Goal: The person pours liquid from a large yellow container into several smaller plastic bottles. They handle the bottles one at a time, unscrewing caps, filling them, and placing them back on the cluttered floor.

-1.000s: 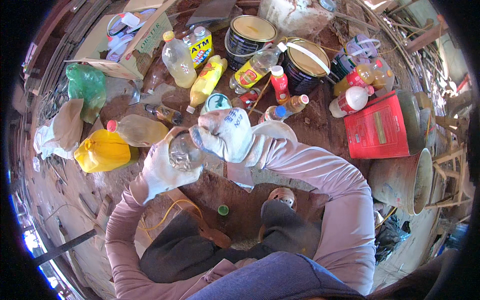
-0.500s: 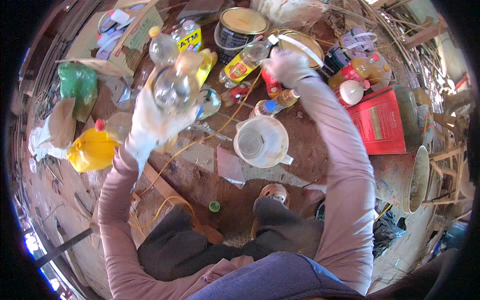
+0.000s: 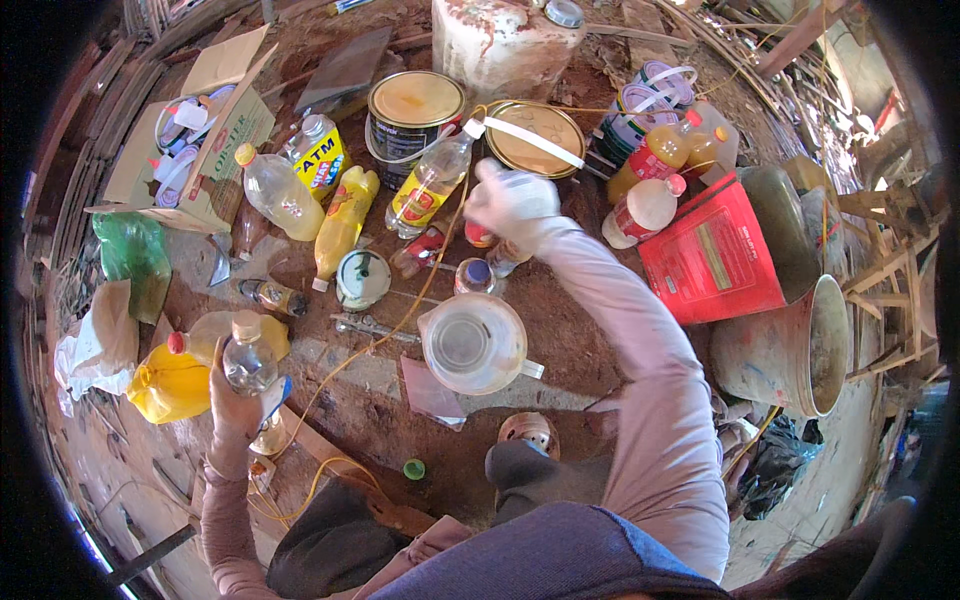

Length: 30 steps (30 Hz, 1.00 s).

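On the left, my left hand (image 3: 236,402) grips a small clear bottle (image 3: 250,362) with a tan cap, held upright over the floor. A yellow bag (image 3: 168,386) and a red-capped clear bottle (image 3: 208,336) lie beside it. My right hand (image 3: 512,203), in a pale glove, is blurred and its fingers are smeared. It hovers above a brownish bottle (image 3: 508,256) and a red bottle (image 3: 479,233). Close to its left stands a clear bottle with a yellow label (image 3: 428,188). A white jug (image 3: 482,345) stands on the floor ahead of me.
Black paint tin (image 3: 412,120), round-lidded tin (image 3: 534,140), and yellow bottles (image 3: 345,222) stand farther off. A cardboard box (image 3: 225,165) holds small tubs at far left. To the right are a red container (image 3: 712,255) and a tipped bucket (image 3: 780,345). A yellow cord (image 3: 372,350) crosses the floor.
My left hand has drawn back toward me and leftward with the clear bottle. The right hand stays near the same bottles. The view has shifted, showing more of the far side.
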Motion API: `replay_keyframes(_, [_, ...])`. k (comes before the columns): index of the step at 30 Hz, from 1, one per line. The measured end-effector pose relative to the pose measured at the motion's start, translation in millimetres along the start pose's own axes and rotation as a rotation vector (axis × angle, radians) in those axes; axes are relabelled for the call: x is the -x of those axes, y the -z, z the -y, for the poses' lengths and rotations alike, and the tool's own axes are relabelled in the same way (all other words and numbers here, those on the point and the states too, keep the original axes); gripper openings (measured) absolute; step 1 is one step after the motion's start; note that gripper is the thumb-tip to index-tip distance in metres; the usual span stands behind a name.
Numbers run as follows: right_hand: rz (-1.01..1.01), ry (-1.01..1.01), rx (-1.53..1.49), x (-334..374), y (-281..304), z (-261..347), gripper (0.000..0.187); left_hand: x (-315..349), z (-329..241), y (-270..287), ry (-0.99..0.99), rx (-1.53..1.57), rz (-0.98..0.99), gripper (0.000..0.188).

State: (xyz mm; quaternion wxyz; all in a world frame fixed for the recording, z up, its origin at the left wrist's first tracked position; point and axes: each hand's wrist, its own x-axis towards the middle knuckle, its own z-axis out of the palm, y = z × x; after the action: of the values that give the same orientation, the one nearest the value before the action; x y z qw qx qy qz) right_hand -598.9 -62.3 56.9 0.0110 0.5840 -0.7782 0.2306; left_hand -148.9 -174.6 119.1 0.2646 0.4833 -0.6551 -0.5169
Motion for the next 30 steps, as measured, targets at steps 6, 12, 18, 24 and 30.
replay_keyframes(6, [-0.358,-0.159,-0.703,-16,160,-18,0.019,13,-22,16,-0.157,-0.404,-0.052,0.066])
replay_keyframes(12, [-0.576,-0.299,0.397,-81,210,-102,0.041,24,-42,16,-0.068,-0.403,-0.054,0.077])
replay_keyframes(18, [-0.436,-0.343,0.473,-87,160,-143,0.046,32,-19,25,-0.025,-0.41,-0.095,0.079])
replay_keyframes(24, [-0.211,-0.061,-0.044,-15,86,-105,0.027,50,-16,37,0.012,-0.615,-0.1,0.09])
replay_keyframes(30, [-0.002,0.181,0.033,51,65,-26,0.069,46,-24,20,0.056,-0.55,-0.06,0.089])
